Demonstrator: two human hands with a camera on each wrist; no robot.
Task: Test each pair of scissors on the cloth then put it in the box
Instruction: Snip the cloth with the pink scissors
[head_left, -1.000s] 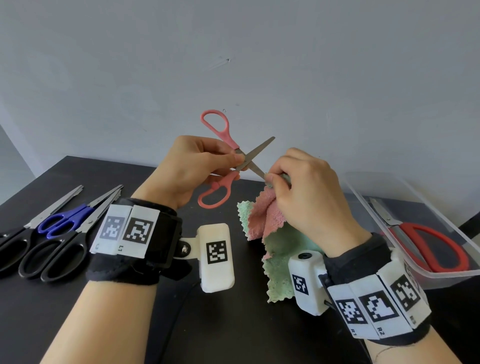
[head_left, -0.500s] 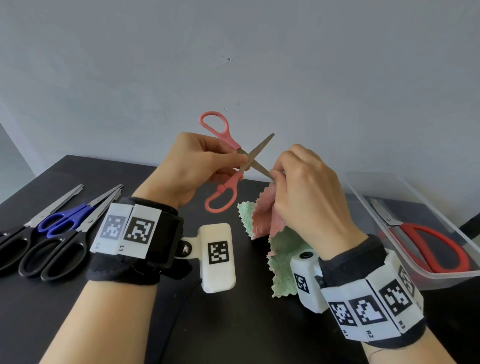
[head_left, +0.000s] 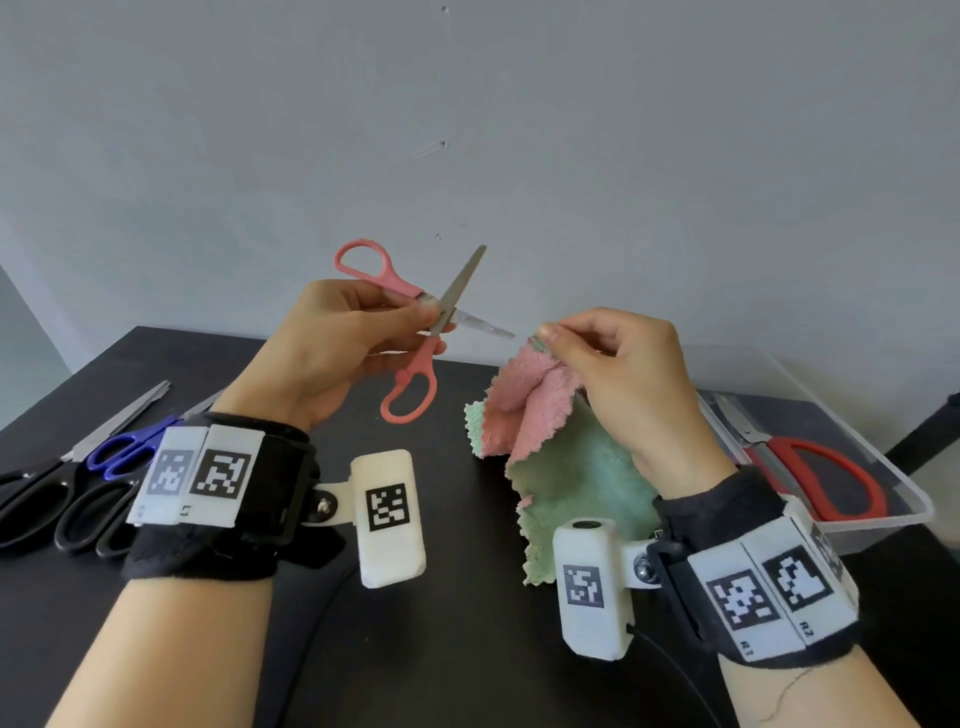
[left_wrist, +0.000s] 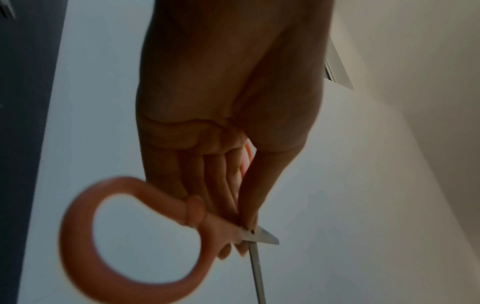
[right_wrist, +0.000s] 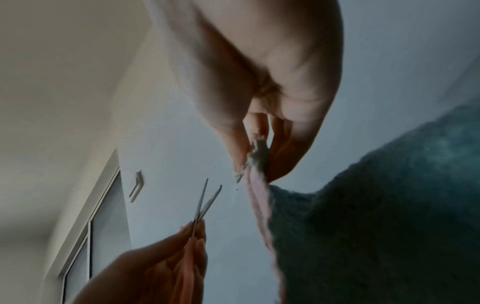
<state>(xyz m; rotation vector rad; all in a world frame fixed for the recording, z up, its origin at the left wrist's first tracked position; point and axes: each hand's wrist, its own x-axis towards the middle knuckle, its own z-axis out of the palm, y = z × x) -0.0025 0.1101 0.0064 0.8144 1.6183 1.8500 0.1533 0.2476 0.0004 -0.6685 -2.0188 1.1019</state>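
My left hand (head_left: 363, 332) pinches the pink-handled scissors (head_left: 410, 322) near the pivot, held in the air with the blades spread apart. The same scissors (left_wrist: 145, 232) fill the left wrist view, and their blades (right_wrist: 205, 203) show in the right wrist view. My right hand (head_left: 613, 364) pinches the top edge of the pink and green cloth (head_left: 550, 436), which hangs down to the table. In the right wrist view the cloth (right_wrist: 363, 226) hangs from my fingertips (right_wrist: 275, 164). A small gap separates the lower blade tip from the cloth edge. The clear plastic box (head_left: 893, 509) sits at the right.
Red-handled scissors (head_left: 826, 478) lie inside the box. Blue-handled scissors (head_left: 119, 447) and two black-handled pairs (head_left: 67, 514) lie on the black table (head_left: 467, 649) at the far left. A grey wall stands behind the table.
The scissors' blades were at the cloth edge by my right fingers; now my left hand has drawn them back to the left and the blades stand wider apart.
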